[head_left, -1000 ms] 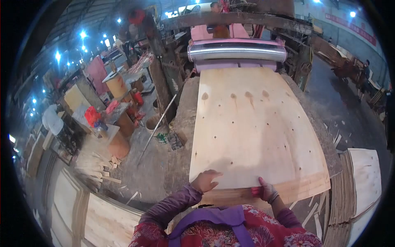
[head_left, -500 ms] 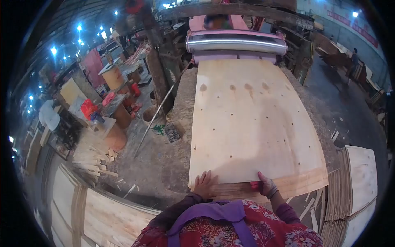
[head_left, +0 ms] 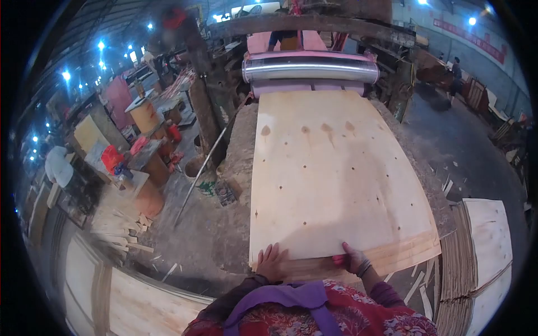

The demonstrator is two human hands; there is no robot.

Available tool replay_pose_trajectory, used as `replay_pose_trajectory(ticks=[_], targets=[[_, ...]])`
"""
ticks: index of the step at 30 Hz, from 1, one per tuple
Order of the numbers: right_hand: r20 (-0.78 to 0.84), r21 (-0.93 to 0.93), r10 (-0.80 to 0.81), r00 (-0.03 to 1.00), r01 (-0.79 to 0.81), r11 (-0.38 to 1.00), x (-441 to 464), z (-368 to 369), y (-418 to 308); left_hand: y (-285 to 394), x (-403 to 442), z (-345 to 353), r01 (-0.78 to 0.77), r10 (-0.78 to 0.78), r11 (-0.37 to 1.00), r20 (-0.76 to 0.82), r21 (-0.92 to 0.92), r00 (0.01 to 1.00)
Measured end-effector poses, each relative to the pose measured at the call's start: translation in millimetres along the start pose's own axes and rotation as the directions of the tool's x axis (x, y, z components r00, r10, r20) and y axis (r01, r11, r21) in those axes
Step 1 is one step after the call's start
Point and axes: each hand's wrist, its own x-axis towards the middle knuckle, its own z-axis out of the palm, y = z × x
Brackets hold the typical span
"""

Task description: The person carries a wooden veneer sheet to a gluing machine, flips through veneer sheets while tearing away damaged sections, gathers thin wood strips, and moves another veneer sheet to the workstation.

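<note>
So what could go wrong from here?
The left hand and right hand are both at the near edge of the top wood sheet, so fingers might catch splinters or get pinched if it shifts.

Uneven pressure from the two hands could skew the sheet, which reaches toward the metal roller.

Loose wood strips lie low to the right and might trip someone.

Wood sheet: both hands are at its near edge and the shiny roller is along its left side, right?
Not quite: the head view shows the shiny roller beyond the far end of the wood sheet, not along its left. The left hand and right hand are at its near edge.
</note>
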Motion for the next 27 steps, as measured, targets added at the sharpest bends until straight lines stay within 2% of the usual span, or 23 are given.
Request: replay_pose_trajectory(ticks=[2,5,8,14,18,22,24,27], targets=[[0.014,0.021,0.085,0.996,-0.085,0.996,6,-6,1,0,0,-1,-0.001,0.001,1.000,0.009,0.009,1.000],[-0.045,-0.010,0.042,0.998,-0.043,0.999,2,-1,0,-2,0,1,0.003,-0.003,1.000,0.019,0.029,1.000],[-0.050,-0.021,0.069,0.996,-0.070,0.997,-4,5,-4,-3,0,3,0.005,-0.006,1.000,0.019,0.028,1.000],[0.071,0.020,0.084,0.994,-0.085,0.996,9,-13,2,-4,0,3,0.000,0.000,1.000,0.027,0.027,1.000],[0.078,0.035,0.109,0.991,-0.112,0.993,6,-9,1,-6,-2,7,-0.029,0.029,1.000,-0.031,0.008,0.999],[0.038,-0.003,0.085,0.996,-0.085,0.996,3,-5,-1,-5,-3,3,-0.045,0.045,0.999,-0.013,0.024,0.999],[0.025,-0.013,0.071,0.997,-0.071,0.997,5,-6,1,-6,-3,7,-0.066,0.067,0.998,-0.079,0.015,0.995],[0.042,0.006,0.079,0.996,-0.080,0.997,7,-10,3,-5,-2,6,-0.036,0.037,0.999,-0.058,0.012,0.998]])
